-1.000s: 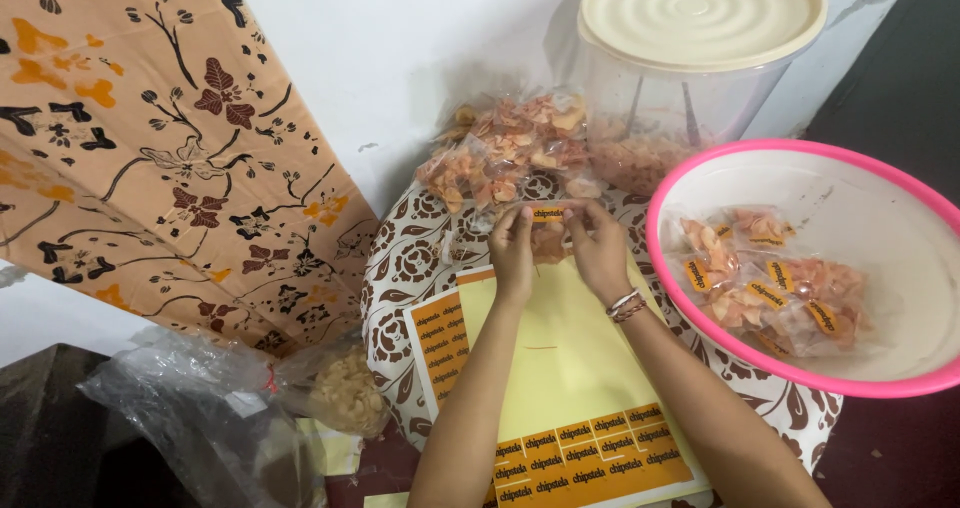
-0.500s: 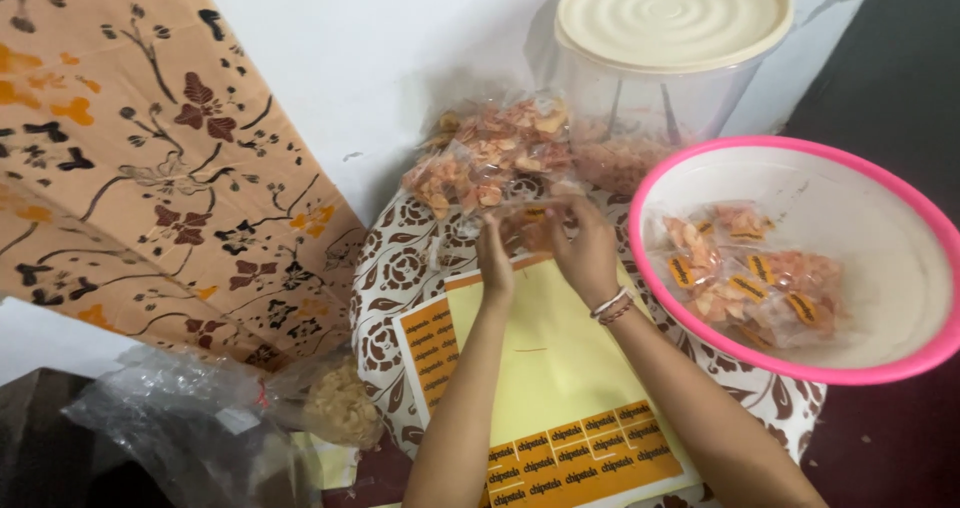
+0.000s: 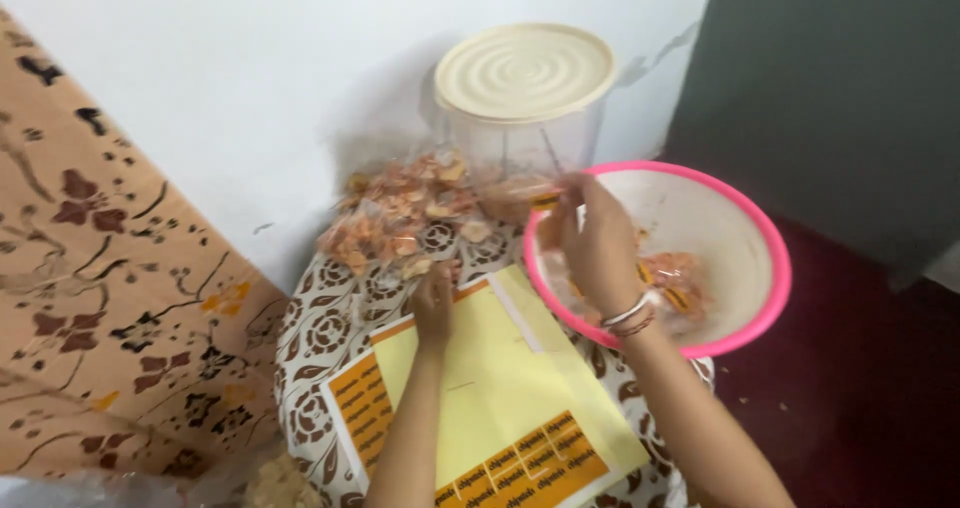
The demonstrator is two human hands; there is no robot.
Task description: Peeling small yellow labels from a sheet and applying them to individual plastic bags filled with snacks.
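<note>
Pink basin (image 3: 770,298) on the right already holds labelled chip packets (image 3: 680,278); right hand (image 3: 598,243) fingers pinch another labelled packet (image 3: 525,196) over it — unlabelled packets (image 3: 400,218) remain far left, left hand (image 3: 433,303) fingers resting curled on the sticker sheet (image 3: 500,388)

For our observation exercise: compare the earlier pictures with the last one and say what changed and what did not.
The right hand has carried the small labelled packet rightward, over the pink basin. The left hand has let go and dropped onto the yellow sticker sheet. The pile of packets and lidded tub stayed put.
</note>
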